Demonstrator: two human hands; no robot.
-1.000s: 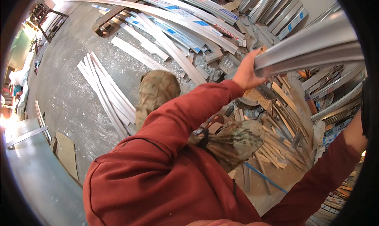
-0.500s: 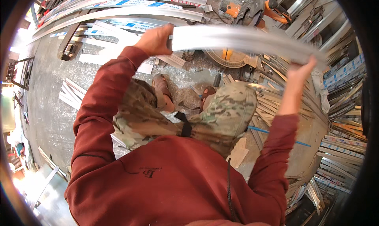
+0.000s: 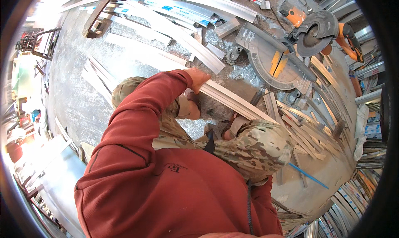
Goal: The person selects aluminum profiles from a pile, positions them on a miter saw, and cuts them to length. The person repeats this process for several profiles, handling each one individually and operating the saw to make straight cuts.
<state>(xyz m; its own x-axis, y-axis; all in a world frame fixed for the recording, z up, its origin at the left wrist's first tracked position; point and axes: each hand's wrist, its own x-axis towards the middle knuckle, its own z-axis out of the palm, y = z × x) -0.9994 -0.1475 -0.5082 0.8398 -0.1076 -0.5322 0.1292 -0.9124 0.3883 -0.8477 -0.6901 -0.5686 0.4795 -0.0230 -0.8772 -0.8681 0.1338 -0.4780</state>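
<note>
My left hand (image 3: 197, 78) is closed around a long, pale, grooved metal profile (image 3: 239, 101). The profile slants across in front of my knees, from the upper left down to the right knee, where its end is hidden. My left forearm covers part of it. My right arm (image 3: 266, 200) goes down beside my body, and the hand itself is out of sight. Ahead to the right stands a mitre saw (image 3: 318, 34), with orange parts, a toothed round blade and a round grey base with a yellow insert.
Long metal profiles (image 3: 178, 36) lie on the floor ahead. Thin offcuts (image 3: 309, 136) are heaped right of the saw base, near a blue rod (image 3: 309, 176). Stacked profiles (image 3: 349, 204) line the right side. A sheet of metal (image 3: 62, 188) is at the lower left.
The profile, earlier raised level between both hands, is now lower and slanted in my left hand. My right hand has dropped out of view. The view has swung left.
</note>
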